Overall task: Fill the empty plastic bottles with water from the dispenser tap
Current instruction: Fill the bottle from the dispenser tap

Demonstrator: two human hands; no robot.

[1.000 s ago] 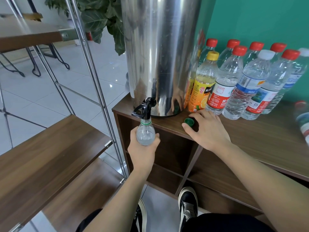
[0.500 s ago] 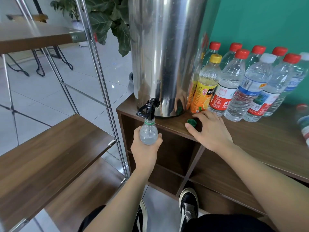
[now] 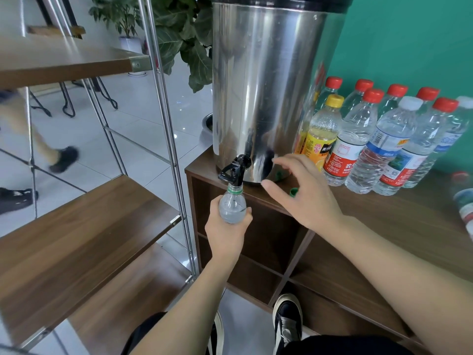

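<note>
While the left hand (image 3: 226,233) grips a clear plastic bottle (image 3: 232,207) round its body, the bottle stands upright, its long axis vertical and its open neck with a green ring pointing straight up into the black tap (image 3: 234,170). This tap juts from the foot of the steel dispenser (image 3: 268,85), which stands at the left end of the wooden counter (image 3: 409,216); the bottle hangs just past the counter's front edge, directly below the tap. How much water the bottle holds cannot be told, though its shoulder looks clear. To the right of the tap, the right hand (image 3: 304,193) hovers above the counter, holding nothing, with fingers loosely spread and lightly bent and its fingertips close to the dispenser's base. A green cap (image 3: 294,192) lies on the counter just behind that hand's thumb side, partly hidden by it. Right of the dispenser, a cluster of capped bottles (image 3: 384,139) stands upright against the green wall, mostly red-capped, with one yellow-capped juice bottle (image 3: 321,134) nearest the dispenser. Left of the tap stands a metal-framed shelf (image 3: 84,221) with wooden boards, near the bottle but apart from it.
</note>
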